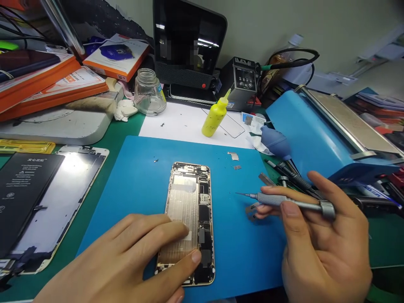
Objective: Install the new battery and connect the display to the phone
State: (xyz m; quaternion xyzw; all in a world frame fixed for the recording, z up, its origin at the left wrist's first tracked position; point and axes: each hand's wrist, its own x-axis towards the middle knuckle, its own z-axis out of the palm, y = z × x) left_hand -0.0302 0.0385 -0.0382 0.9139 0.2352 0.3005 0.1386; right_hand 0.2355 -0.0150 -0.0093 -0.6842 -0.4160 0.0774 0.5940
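An opened phone body lies face up on a blue mat, its circuit boards and empty battery bay showing. My left hand rests on the phone's lower part, fingers and thumb lying flat against it. My right hand is closed around a grey precision screwdriver, whose tip points left above the mat, apart from the phone. Small metal shields and tiny screws lie loose on the mat.
A detached screen with a black battery lies at the left. A yellow squeeze bottle, a glass jar, a blue machine, several tools and a soldering station crowd the back and right.
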